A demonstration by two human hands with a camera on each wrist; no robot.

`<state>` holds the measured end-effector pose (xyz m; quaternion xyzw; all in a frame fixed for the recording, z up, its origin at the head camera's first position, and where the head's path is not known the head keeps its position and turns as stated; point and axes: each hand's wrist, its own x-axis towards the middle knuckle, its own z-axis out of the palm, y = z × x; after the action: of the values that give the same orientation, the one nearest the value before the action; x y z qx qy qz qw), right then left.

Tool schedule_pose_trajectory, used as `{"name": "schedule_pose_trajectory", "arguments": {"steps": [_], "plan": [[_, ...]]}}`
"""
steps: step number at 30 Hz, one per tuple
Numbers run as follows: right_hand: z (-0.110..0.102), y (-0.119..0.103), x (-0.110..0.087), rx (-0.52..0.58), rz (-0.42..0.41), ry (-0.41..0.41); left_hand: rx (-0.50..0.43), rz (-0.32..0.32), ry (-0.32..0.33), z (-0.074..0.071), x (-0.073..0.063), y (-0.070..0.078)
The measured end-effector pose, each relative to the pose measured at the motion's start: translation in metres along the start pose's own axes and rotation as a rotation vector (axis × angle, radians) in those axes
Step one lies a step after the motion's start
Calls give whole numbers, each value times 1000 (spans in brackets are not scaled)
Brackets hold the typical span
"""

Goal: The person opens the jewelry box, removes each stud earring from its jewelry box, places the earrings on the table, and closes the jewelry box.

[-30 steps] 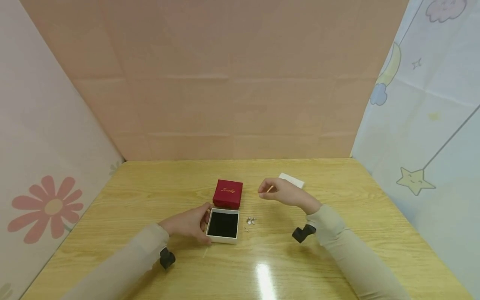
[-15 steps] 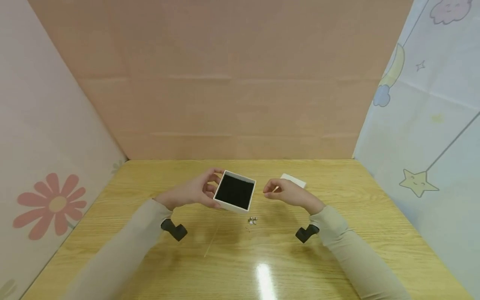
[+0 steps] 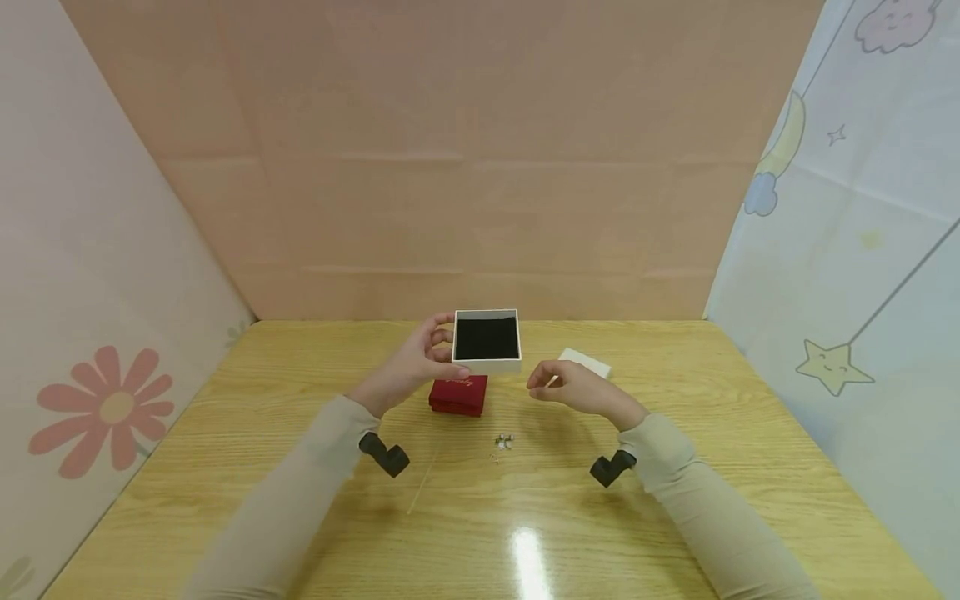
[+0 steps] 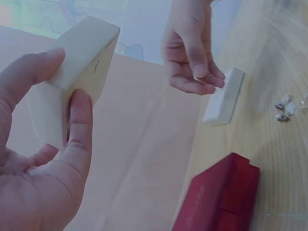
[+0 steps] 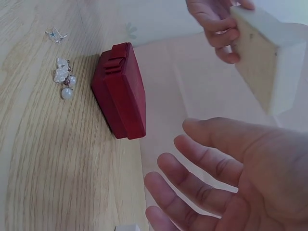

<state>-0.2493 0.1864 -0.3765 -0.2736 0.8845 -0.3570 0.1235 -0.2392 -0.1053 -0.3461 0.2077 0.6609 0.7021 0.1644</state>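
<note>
My left hand (image 3: 411, 364) grips a square white box (image 3: 486, 366) with a black lining by its left side. It is raised off the table, its lined inside facing me in the head view and its bare underside (image 5: 256, 62) showing in the right wrist view. Below it, partly covered in the head view, sits a red jewelry box (image 3: 457, 400) with lettering on top. My right hand (image 3: 581, 387) hovers to the right, fingers loosely bent and holding nothing. Pearl earrings (image 5: 65, 79) and small star-shaped earrings (image 5: 56, 34) lie on the wood nearer to me.
Behind my right hand a white lid-like piece (image 3: 587, 362) lies on the wooden table (image 3: 637, 533). A thin pale strand (image 3: 422, 487) rests at the front left of the earrings. Fabric walls (image 3: 480, 167) enclose the back and both sides.
My left hand has lifted the white box off the table and carried it away from me and slightly right, over the red box. My right hand has barely moved.
</note>
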Motion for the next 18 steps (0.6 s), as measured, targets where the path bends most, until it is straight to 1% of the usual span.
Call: {"name": "schedule_pose_trajectory", "arguments": {"steps": [7,10,14,18], "plan": [[-1,2,1,-9,10,2,27,-81,37,2,5,-22],[-3,5,2,-24,31,17,52,-101,53,3,6,-29],[-8,14,2,-73,63,86,77,-116,66,5,7,-35],[-14,28,5,-173,109,172,90,-120,70,5,7,-37]]}}
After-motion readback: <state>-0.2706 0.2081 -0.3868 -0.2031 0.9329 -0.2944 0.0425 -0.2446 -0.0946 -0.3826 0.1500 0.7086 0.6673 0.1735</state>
